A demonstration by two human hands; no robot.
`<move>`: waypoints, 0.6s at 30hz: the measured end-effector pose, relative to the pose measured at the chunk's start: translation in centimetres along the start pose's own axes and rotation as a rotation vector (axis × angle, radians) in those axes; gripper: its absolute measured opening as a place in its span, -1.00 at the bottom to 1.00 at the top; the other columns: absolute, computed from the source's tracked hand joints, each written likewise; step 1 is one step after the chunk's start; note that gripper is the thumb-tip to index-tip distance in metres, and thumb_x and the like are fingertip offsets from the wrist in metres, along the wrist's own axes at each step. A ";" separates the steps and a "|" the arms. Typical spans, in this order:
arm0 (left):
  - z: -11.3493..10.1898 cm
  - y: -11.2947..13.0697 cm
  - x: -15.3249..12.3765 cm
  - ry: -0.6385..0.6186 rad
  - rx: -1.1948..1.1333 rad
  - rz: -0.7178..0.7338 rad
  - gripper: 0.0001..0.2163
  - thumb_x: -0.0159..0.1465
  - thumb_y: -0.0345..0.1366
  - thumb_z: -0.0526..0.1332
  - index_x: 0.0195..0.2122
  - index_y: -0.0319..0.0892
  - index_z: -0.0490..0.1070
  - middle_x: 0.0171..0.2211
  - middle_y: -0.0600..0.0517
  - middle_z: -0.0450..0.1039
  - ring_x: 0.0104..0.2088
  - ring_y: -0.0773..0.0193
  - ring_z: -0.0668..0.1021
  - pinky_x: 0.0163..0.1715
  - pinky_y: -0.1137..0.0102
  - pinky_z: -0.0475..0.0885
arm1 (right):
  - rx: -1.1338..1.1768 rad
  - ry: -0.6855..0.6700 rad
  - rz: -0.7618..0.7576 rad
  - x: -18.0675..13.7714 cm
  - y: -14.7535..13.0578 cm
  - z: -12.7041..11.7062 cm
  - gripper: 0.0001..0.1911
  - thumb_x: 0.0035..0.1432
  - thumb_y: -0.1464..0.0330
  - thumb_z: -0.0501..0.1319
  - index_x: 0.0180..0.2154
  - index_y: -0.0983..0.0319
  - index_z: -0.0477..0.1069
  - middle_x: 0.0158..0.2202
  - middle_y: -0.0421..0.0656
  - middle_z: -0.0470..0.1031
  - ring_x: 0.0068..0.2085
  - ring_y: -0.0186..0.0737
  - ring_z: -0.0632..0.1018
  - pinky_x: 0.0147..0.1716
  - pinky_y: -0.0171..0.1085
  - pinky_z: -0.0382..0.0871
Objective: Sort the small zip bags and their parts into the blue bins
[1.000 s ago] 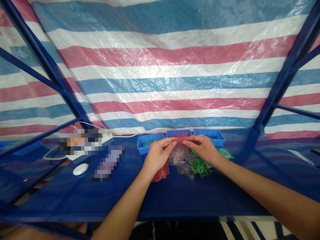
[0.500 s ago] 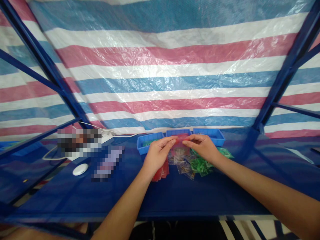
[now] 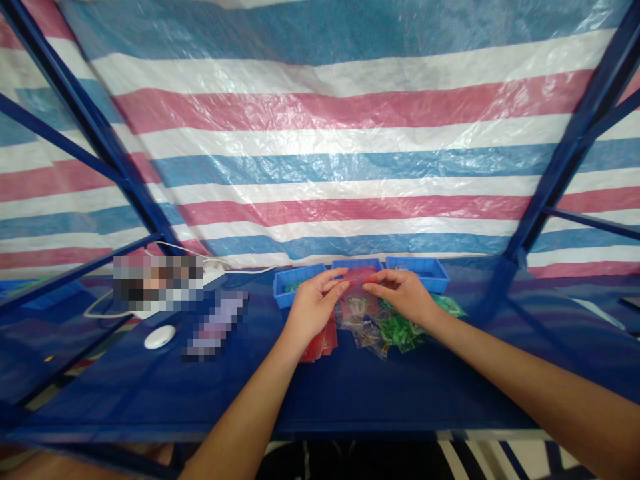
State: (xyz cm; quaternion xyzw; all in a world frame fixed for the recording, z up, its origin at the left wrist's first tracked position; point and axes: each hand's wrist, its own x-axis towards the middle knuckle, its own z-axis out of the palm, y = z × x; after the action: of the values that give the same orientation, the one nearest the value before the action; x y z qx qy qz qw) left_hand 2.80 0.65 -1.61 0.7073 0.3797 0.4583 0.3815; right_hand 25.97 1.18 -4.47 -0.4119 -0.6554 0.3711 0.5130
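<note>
A small see-through red plastic bag [image 3: 359, 293] is stretched between my two hands above the table. My left hand [image 3: 316, 303] pinches its upper left side between thumb and fingers. On its upper right side, my right hand [image 3: 403, 293] grips it the same way. Something pale shows in the lower part of the bag, too blurred to name. Under my left hand lie red plastic bags [image 3: 320, 343]. Clear bags with small pieces [image 3: 371, 339] lie just below the held bag. Green bags [image 3: 403, 333] are heaped under my right hand.
Three blue bins stand along the back: the left bin [image 3: 283, 295] holds green pieces, beside the middle bin [image 3: 345, 264] and right bin [image 3: 440, 277]. A white oval object [image 3: 160, 337] and a blurred-out flat item [image 3: 217, 327] lie left. Blue frame posts and striped sheeting enclose the table.
Both hands stay nearly in place, still pinching the red bag. The bag appears slightly more spread out between the fingers.
</note>
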 end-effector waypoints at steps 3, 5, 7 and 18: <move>0.1 0.2 0.0 -0.003 -0.012 0.004 -0.55 0.33 -0.09 0.35 0.19 -0.15 0.48 -0.08 -0.09 0.69 -0.08 0.07 0.69 -0.06 0.29 0.54 | 0.002 0.000 -0.009 0.0 0.1 -0.1 -0.64 0.08 0.03 0.45 -0.25 0.17 0.64 -0.31 -0.16 0.67 -0.34 -0.18 0.58 -0.28 -0.20 0.45; 0.2 0.3 0.0 -0.006 -0.030 -0.004 -0.53 0.30 -0.10 0.37 0.18 -0.17 0.47 -0.11 -0.09 0.70 -0.13 0.08 0.70 -0.10 0.30 0.55 | 0.001 0.004 -0.008 0.0 0.1 -0.1 -0.64 0.08 0.04 0.45 -0.24 0.17 0.64 -0.29 -0.16 0.68 -0.33 -0.17 0.58 -0.28 -0.20 0.45; 0.3 0.2 -0.1 -0.018 -0.058 -0.009 -0.53 0.28 -0.11 0.39 0.16 -0.17 0.47 -0.11 -0.10 0.69 -0.16 0.08 0.70 -0.13 0.29 0.56 | -0.008 0.005 -0.007 0.0 0.1 -0.2 -0.64 0.10 0.04 0.44 -0.22 0.17 0.65 -0.29 -0.16 0.68 -0.33 -0.16 0.59 -0.28 -0.20 0.45; 0.8 0.2 -0.5 -0.106 0.005 0.037 -0.62 0.29 -0.20 0.36 0.12 -0.14 0.49 -0.13 -0.07 0.68 -0.15 0.09 0.69 -0.12 0.29 0.55 | 0.232 0.049 -0.025 -0.2 -0.8 0.4 -0.67 0.11 0.08 0.46 -0.24 0.17 0.57 -0.28 -0.17 0.65 -0.27 -0.18 0.59 -0.19 -0.20 0.46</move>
State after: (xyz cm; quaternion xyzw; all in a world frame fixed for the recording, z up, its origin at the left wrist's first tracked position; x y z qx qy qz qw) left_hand 3.40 -0.04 -1.80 0.7383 0.3470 0.4263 0.3909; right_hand 25.50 0.67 -3.94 -0.3503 -0.6004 0.4280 0.5775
